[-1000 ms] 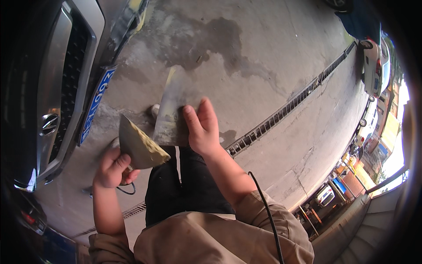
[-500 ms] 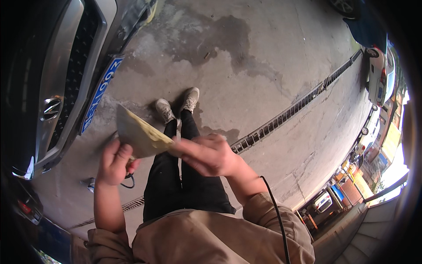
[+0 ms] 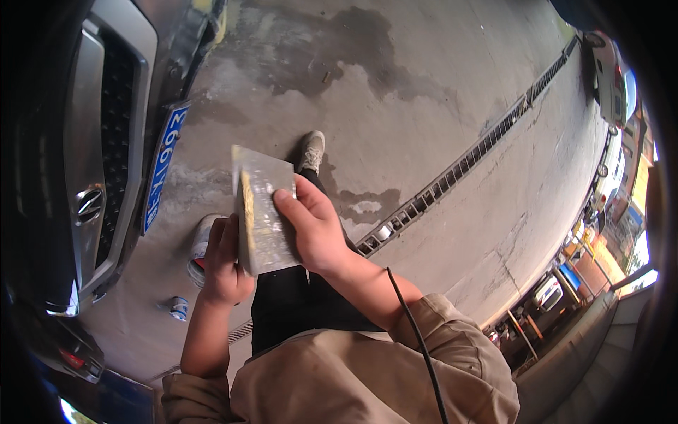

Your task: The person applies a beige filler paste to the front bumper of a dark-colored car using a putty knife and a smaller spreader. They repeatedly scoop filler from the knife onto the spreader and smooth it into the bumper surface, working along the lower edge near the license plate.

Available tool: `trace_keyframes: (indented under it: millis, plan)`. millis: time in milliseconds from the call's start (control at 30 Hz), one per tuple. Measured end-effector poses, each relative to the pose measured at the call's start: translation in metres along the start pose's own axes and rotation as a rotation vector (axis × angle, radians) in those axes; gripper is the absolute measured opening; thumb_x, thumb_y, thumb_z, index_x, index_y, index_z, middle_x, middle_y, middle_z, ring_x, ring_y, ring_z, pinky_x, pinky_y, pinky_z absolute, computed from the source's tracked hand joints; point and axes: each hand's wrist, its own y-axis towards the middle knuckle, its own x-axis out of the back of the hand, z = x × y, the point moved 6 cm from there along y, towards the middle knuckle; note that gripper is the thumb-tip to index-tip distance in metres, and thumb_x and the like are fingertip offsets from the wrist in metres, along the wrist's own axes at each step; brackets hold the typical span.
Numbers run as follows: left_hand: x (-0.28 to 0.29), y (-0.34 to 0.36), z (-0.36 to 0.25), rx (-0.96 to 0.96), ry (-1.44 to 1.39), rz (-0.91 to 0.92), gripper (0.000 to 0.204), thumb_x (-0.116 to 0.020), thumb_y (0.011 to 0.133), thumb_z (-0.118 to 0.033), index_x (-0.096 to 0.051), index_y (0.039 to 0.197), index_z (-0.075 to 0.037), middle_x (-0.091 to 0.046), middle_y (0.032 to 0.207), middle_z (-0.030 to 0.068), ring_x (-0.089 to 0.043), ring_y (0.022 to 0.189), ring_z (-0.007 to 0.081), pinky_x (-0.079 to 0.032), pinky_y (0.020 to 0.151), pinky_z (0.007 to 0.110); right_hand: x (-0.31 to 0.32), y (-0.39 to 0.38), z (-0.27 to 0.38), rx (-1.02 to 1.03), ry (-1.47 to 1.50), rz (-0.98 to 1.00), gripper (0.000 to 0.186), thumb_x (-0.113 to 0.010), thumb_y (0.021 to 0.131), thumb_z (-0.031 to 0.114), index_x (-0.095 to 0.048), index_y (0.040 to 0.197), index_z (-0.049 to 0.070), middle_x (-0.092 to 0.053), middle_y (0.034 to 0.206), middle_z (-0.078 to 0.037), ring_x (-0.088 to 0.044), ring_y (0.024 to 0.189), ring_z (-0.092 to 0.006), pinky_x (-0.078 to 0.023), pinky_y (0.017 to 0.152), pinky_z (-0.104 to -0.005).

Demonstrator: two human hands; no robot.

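A thin grey flat plate (image 3: 275, 244) smeared with yellowish putty (image 3: 248, 212) is held up in front of my legs. My right hand (image 3: 316, 230) grips its right side, with the thumb pressed on the face and the fingers behind. Against the plate's lower left edge, my left hand (image 3: 229, 272) is closed, its fingers partly hidden behind the plate. Whether a second thin blade lies along that left edge, I cannot make out.
On my left is the front of a dark car (image 3: 116, 141) with a blue number plate (image 3: 166, 166). A tub (image 3: 201, 244) and a small blue-and-white can (image 3: 178, 308) stand on the floor. A drain grate (image 3: 459, 169) crosses the concrete; parked cars (image 3: 611, 85) line the right.
The plate has turned from a slanting position to nearly upright. My right hand has moved from the plate's lower corner onto its right side. The tub has come into fuller view.
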Motion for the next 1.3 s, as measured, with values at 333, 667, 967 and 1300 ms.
trace_keyframes:
  millis: [333,667,967,1300]
  plan:
    - [0.0,-0.005,0.024,-0.013,0.231,0.049,0.058,-0.069,0.096,-0.022,-0.05,0.146,0.0,-0.063,0.105,0.0205,-0.063,0.089,0.04,-0.054,0.074,0.048,-0.001,-0.002,0.013,0.066,-0.124,0.09,0.03,-0.051,0.111,0.01,-0.053,0.137,-0.004,-0.067,0.124,-0.006,-0.062,0.111,-0.0093,-0.051,0.097,-0.0277]
    - [0.007,-0.01,0.033,-0.088,0.289,0.04,0.058,-0.071,0.091,-0.016,-0.056,0.147,-0.017,-0.061,0.103,0.0146,-0.061,0.078,0.0342,-0.052,0.065,0.044,0.016,-0.007,0.016,-0.044,-0.047,0.1,0.033,-0.055,0.109,0.011,-0.054,0.138,-0.004,-0.071,0.118,-0.007,-0.066,0.104,-0.0103,-0.055,0.092,-0.0282]
    - [0.022,-0.019,0.037,-0.189,0.278,0.078,0.077,-0.07,0.081,-0.004,-0.055,0.151,-0.033,-0.06,0.1,0.0119,-0.061,0.081,0.0334,-0.051,0.066,0.044,0.021,-0.013,0.004,-0.154,0.1,0.135,0.035,-0.057,0.107,0.011,-0.055,0.138,-0.004,-0.072,0.119,-0.009,-0.069,0.103,-0.0112,-0.057,0.091,-0.0285]
    - [-0.007,-0.058,0.06,0.475,0.014,0.332,0.026,-0.057,0.099,-0.008,-0.068,0.122,-0.015,-0.063,0.087,0.0079,-0.06,0.071,0.0192,-0.051,0.067,0.036,0.02,-0.035,0.079,0.442,-0.15,0.025,0.052,-0.056,0.107,0.011,-0.037,0.153,-0.003,-0.053,0.149,-0.012,-0.052,0.134,-0.0179,-0.039,0.113,-0.0329]
